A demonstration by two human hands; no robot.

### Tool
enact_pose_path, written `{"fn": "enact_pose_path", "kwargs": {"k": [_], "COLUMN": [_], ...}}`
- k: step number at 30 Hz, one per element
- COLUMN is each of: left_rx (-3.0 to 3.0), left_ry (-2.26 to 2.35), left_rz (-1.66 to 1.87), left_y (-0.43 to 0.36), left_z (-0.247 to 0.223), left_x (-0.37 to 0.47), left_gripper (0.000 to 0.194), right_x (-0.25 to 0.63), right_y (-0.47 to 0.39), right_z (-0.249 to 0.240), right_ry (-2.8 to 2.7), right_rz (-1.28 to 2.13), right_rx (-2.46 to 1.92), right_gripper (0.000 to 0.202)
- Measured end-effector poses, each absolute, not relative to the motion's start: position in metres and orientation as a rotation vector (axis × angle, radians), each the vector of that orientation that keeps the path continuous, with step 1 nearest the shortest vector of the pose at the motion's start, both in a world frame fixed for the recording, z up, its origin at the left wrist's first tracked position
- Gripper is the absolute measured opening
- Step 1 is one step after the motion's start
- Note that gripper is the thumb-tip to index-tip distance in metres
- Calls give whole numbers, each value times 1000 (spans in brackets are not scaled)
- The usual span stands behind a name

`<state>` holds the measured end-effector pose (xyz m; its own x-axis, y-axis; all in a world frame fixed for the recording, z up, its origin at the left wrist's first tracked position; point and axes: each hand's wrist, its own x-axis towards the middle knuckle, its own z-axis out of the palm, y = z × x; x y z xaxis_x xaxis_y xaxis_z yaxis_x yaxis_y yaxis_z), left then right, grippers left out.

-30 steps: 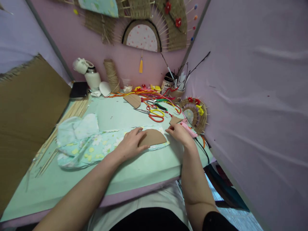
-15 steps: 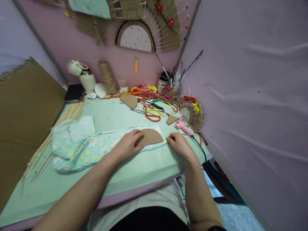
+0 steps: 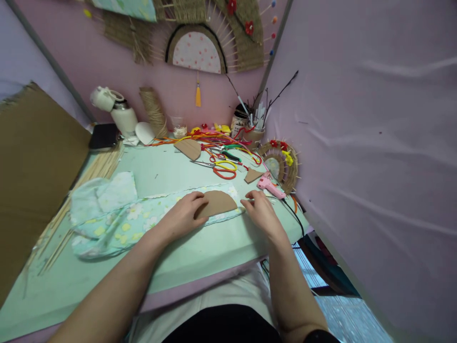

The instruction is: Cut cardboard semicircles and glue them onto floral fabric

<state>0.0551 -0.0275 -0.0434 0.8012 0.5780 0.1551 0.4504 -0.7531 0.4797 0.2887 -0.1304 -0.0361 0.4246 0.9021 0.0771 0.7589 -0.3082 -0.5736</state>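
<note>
A brown cardboard half-circle [image 3: 218, 204] lies flat on a strip of pale green floral fabric [image 3: 134, 224], near the fabric's right end. My left hand [image 3: 183, 212] holds the cardboard's left side down, thumb at the lower edge and fingers above. Just right of the cardboard, by the end of the fabric, is my right hand [image 3: 262, 212]. Its thumb and fingers are slightly apart, and I see nothing between them. The fabric's left part is bunched up on the table.
Behind my right hand lies a pink glue gun [image 3: 271, 187] with its cord. Scissors [image 3: 224, 169], pliers [image 3: 230, 155] and coloured cords are further back. Thin wooden sticks [image 3: 100, 166] and a large cardboard sheet [image 3: 39, 166] are at the left. A round woven piece [image 3: 291, 166] leans at the right.
My right hand has lifted slightly from the fabric's edge, and its fingers have opened from a pinch. My left hand stays on the cardboard. The view has shifted a little.
</note>
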Motion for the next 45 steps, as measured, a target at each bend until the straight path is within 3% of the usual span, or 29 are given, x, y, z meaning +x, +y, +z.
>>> {"fn": "enact_pose_path", "kwargs": {"k": [12,25,29,33,37,45], "left_rx": [2569,2574,2578,2576,2585,2616], "left_ry": [766,785,790,772,792,813], "left_rz": [361,346,347,347,339,385], "left_y": [-26,-26,-25,-26,-27,-38], "left_z": [-44,-47,-48,-47,-45,-46], "left_x": [53,53,53,52,52,88], "left_gripper": [41,43,43,42,42,37], "right_x": [289,286,289,289,285,304], "right_y": [-117,-124,-122,-120,-120,-125], "right_z": [-45,-37,-40,-43,-41,-44], "right_ry": [-1204,-1380,-1426,-1449,-1420,-1285], "right_rz": [593,449,454,476,460,333], "right_rx": [-2103,-2323,-2332,-2259,-2224,-2296], "right_gripper": [27,34,27,3,12,10]}}
